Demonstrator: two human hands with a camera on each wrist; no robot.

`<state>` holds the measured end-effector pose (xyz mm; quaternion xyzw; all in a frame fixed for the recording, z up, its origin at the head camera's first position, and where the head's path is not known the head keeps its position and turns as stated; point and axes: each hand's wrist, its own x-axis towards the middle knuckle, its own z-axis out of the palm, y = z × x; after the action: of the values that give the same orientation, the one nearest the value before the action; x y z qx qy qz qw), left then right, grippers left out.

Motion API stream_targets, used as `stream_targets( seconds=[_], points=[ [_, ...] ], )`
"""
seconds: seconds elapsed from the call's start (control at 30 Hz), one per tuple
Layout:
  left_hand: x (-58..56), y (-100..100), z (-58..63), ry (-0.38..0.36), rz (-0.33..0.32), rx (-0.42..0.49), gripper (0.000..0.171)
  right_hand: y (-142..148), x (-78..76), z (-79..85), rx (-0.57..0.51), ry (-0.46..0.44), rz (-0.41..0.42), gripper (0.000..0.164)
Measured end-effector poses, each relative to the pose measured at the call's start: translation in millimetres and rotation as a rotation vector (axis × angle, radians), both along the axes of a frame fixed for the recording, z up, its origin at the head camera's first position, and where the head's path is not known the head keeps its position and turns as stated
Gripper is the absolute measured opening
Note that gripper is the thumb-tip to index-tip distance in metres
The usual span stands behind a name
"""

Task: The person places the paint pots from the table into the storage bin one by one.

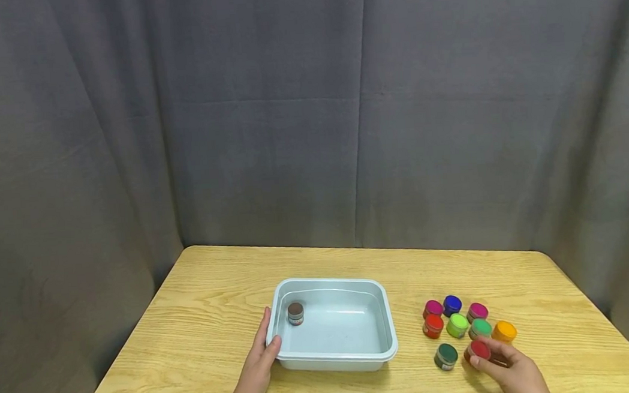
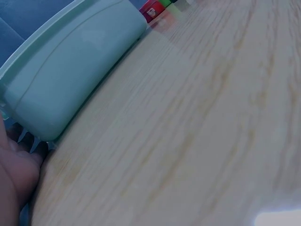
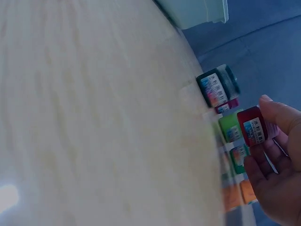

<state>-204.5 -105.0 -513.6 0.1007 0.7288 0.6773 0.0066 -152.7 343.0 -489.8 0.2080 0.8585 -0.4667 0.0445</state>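
Note:
My left hand (image 1: 258, 357) grips the left side of a pale blue plastic basin (image 1: 335, 359), thumb at the rim and fingers along the outer wall. Inside the basin, near its left wall, a brown-lidded paint jar (image 1: 296, 313) stands upright. On the right, my right hand (image 1: 511, 369) pinches a dark red paint jar (image 1: 478, 351) between thumb and fingers. The right wrist view shows this red jar (image 3: 251, 126) with its printed label, apparently just above the table. Directly left of it stands a dark green jar (image 1: 445, 357).
Behind the right hand several jars stand close together: red (image 1: 433, 326), lime green (image 1: 457, 326), mint green (image 1: 480, 328), orange (image 1: 503, 331), blue (image 1: 452, 305) and two magenta ones, left (image 1: 432, 309) and right (image 1: 478, 312). Grey curtains (image 1: 270, 175) hang around the wooden table (image 1: 192, 324).

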Motion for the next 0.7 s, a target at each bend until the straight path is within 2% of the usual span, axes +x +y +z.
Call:
stream_targets(
  seconds=[0.17, 0.33, 0.7],
  points=[
    [0.3, 0.0, 0.9, 0.0, -0.003, 0.005, 0.061, -4.0, 1.4, 13.2, 0.013, 0.038, 0.003, 0.09],
    [0.1, 0.2, 1.2, -0.006, 0.001, 0.004, 0.061, -10.4, -0.2, 28.0, 0.022, 0.051, 0.042, 0.084],
    [0.2, 0.4, 0.0, 0.004, 0.009, 0.005, 0.06, -36.5, -12.6, 49.3, -0.026, 0.173, 0.122, 0.071]
  ],
)
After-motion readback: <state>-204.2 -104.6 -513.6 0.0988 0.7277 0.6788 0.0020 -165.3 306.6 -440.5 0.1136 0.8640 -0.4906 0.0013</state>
